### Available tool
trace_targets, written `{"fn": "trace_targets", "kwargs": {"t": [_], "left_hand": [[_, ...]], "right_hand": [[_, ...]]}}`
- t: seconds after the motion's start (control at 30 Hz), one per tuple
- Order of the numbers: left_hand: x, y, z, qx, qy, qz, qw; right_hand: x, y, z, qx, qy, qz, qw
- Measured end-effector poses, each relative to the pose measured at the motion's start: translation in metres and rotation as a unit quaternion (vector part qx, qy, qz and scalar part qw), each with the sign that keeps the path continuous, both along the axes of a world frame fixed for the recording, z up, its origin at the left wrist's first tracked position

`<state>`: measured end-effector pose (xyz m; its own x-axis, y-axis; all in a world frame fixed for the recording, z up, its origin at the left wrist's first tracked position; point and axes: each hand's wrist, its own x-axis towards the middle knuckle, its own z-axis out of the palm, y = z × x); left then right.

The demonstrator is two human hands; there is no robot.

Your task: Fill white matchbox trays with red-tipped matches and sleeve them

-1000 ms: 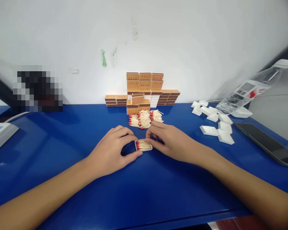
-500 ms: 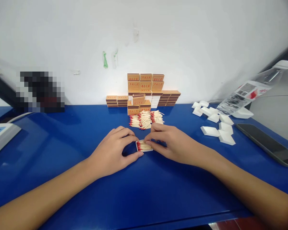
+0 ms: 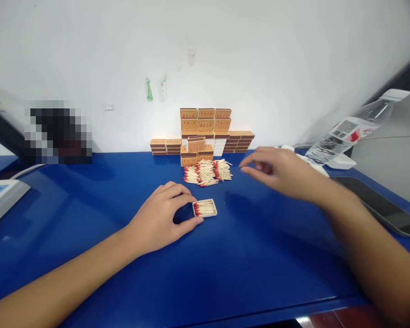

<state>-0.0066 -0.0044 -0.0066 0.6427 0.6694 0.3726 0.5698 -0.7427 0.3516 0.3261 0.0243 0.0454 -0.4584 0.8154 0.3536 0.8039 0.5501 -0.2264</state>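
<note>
My left hand [image 3: 167,216] rests on the blue table and grips the left end of a white matchbox tray [image 3: 216,210] between thumb and fingers. Inside the tray lie matches [image 3: 205,208], red heads to the left. My right hand [image 3: 276,171] hovers right of a heap of loose matches [image 3: 207,172]. Its thumb and forefinger point left, tips close to each other, with nothing visible between them; the other fingers are bent and partly hidden. Behind the heap stand stacked matchboxes [image 3: 205,125] against the wall.
Several white empty trays [image 3: 341,161] lie at the right, partly hidden by my right hand and forearm. A plastic bottle [image 3: 355,130] leans there, with a phone [image 3: 382,205] nearer me. At the left edge sits a white device [image 3: 7,196] with a cable.
My right hand has left the tray and moved up and to the right, past the match heap. My left hand keeps its hold on the tray.
</note>
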Motion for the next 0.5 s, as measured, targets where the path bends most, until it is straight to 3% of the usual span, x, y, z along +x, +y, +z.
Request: {"fn": "trace_targets", "kwargs": {"t": [0.13, 0.2, 0.23, 0.37, 0.5], "left_hand": [[0.000, 0.000, 0.000, 0.011, -0.021, 0.000, 1.000], [0.000, 0.001, 0.000, 0.009, -0.023, -0.001, 1.000], [0.000, 0.001, 0.001, 0.006, -0.020, -0.003, 1.000], [0.000, 0.002, 0.001, 0.003, -0.022, -0.002, 1.000], [-0.002, 0.003, 0.001, 0.000, -0.019, 0.004, 1.000]], "right_hand": [[0.091, 0.015, 0.013, -0.175, -0.078, -0.209, 0.959], [0.123, 0.017, 0.016, -0.238, -0.065, -0.249, 0.937], [0.132, 0.017, 0.017, -0.226, -0.052, -0.261, 0.937], [0.121, 0.022, 0.013, -0.098, -0.018, -0.318, 0.943], [0.075, 0.043, 0.003, -0.076, 0.022, -0.250, 0.965]]}}
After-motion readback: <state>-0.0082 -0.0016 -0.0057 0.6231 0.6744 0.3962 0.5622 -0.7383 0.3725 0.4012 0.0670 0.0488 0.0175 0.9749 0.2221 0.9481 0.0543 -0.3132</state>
